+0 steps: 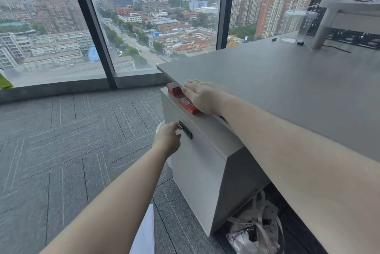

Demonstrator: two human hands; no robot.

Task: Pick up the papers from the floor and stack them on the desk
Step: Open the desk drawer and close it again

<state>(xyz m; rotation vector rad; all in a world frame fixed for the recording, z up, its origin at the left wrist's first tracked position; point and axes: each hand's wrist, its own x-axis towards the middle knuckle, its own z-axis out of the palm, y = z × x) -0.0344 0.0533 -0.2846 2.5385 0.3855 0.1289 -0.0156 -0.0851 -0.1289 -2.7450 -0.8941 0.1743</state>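
Beside a grey desk (287, 81) high over a city, a person reaches for a white cabinet (197, 163) tucked under the desk edge. At seven o'clock in the head view, one paper (145, 233) lies on the carpet (61, 140), partly hidden by the left forearm; a white curved edge (160, 128) at nine o'clock from the left hand may be another sheet, though that cannot be told. No papers show on the desk. Left hand (167, 138) is curled, fingertips pinched on the key (181, 126) at the cabinet's black lock (188, 132). Right hand (202, 97), at one o'clock from it, lies flat and open, fingers together, palm resting on a red box (188, 105) atop the cabinet; a second red box (173, 88) sits at eleven o'clock from it. Judged from this, the pick-up has hardly begun. Doing it well likely means letting go of the lock, crouching, and sliding fingers under each sheet's edge rather than crumpling it.
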